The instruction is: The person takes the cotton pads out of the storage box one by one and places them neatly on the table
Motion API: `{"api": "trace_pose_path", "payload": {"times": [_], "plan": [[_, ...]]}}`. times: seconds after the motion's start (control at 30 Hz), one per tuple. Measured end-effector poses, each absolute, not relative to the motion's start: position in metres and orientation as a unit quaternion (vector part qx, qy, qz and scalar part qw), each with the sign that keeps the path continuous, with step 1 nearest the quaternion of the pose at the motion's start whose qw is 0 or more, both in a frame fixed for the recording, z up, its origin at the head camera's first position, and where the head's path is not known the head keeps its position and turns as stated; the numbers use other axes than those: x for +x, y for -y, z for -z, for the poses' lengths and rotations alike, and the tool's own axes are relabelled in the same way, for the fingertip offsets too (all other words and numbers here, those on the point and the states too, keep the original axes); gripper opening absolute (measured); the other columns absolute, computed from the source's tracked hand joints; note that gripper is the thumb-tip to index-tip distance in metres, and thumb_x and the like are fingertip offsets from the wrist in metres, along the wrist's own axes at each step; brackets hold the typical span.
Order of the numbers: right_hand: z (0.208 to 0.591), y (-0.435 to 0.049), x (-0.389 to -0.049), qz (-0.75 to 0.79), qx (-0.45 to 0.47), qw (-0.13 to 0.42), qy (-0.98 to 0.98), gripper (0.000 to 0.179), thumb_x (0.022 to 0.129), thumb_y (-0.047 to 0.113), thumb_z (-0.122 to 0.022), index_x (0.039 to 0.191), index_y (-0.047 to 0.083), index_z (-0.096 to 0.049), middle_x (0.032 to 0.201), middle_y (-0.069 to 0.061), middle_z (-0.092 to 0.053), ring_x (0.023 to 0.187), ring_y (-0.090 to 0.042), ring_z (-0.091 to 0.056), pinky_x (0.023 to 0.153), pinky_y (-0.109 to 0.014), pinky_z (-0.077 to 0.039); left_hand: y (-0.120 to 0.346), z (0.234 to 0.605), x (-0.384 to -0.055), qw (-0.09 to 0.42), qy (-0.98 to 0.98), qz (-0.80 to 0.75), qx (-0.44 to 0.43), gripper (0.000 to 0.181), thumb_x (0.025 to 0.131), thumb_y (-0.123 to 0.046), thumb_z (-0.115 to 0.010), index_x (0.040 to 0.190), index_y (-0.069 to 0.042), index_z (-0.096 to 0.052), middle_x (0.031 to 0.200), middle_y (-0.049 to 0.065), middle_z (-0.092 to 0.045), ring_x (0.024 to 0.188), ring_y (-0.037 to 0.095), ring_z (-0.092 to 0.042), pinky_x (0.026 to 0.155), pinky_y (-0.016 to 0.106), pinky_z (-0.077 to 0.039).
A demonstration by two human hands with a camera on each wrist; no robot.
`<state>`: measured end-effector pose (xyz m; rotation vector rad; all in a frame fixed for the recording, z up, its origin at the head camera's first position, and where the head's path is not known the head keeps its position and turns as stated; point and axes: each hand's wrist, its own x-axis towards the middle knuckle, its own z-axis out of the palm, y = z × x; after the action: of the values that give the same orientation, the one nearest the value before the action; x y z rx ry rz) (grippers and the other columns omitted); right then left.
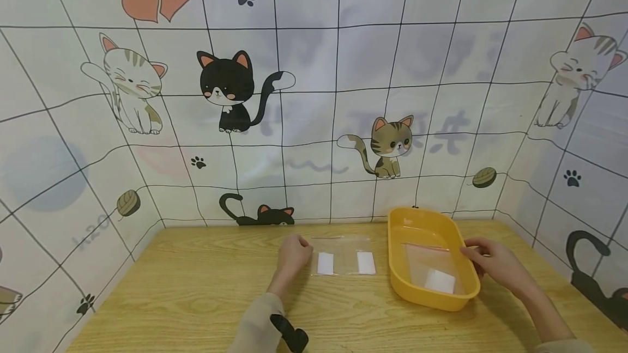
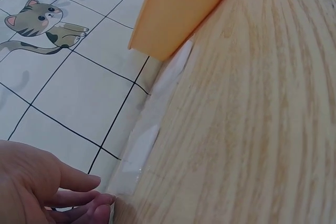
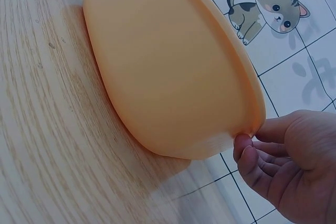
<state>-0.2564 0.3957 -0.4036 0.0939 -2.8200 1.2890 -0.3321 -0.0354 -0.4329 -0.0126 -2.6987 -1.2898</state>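
Observation:
On the wooden table, my left hand point(image 1: 294, 252) pinches the left edge of a clear zip bag point(image 1: 325, 247) with a white rectangle at its bottom. A second white rectangle point(image 1: 366, 263) under clear plastic lies just right of it; where one bag stops and the other starts is hard to see. In the left wrist view, the left hand's fingertips point(image 2: 105, 200) are down at table level by the plastic. My right hand point(image 1: 495, 263) grips the right rim of a yellow tray point(image 1: 432, 301), thumb and fingers around the edge. Inside the tray lies another zip bag point(image 1: 417, 266) with a white rectangle and a red strip.
Behind the table point(image 1: 196, 287) hangs a white gridded sheet point(image 1: 309, 59) printed with cartoon cats, and it also covers both sides. The tray stands near the table's back edge, just right of the flat bags.

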Motion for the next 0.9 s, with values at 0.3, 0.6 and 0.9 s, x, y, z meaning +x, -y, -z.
{"api": "trace_pose_path", "payload": {"times": [0.3, 0.6, 0.9], "plan": [[0.404, -0.397, -0.257, -0.419, 0.034, 0.019, 0.907, 0.052, 0.105, 0.025, -0.056, 0.134, -0.017, -0.048, 0.091, -0.013, -0.066, 0.067, -0.020, -0.063, 0.060, -0.033, -0.057, 0.040, 0.430, -0.334, 0.065, 0.892, 0.448, 0.010, 0.012, 0.091, -0.009, -0.070, 0.095, 0.003, -0.070, 0.086, 0.010, -0.067, 0.071, 0.021, -0.059, 0.061, 0.034, -0.052], [0.405, -0.396, -0.257, -0.415, 0.034, 0.023, 0.909, 0.051, 0.105, 0.026, -0.057, 0.133, -0.016, -0.049, 0.089, -0.012, -0.066, 0.067, -0.019, -0.062, 0.059, -0.033, -0.056, 0.038, 0.428, -0.332, 0.085, 0.868, 0.489, 0.005, 0.016, 0.092, -0.011, -0.069, 0.100, 0.002, -0.071, 0.085, 0.009, -0.068, 0.071, 0.019, -0.062, 0.061, 0.033, -0.052], [0.405, -0.397, -0.257, -0.410, 0.034, 0.025, 0.911, 0.051, 0.105, 0.027, -0.057, 0.133, -0.015, -0.050, 0.087, -0.011, -0.064, 0.066, -0.019, -0.061, 0.059, -0.032, -0.056, 0.030, 0.420, -0.327, 0.088, 0.846, 0.526, -0.014, 0.015, 0.092, -0.009, -0.070, 0.100, 0.003, -0.071, 0.089, 0.012, -0.070, 0.078, 0.022, -0.065, 0.067, 0.035, -0.055]]}}
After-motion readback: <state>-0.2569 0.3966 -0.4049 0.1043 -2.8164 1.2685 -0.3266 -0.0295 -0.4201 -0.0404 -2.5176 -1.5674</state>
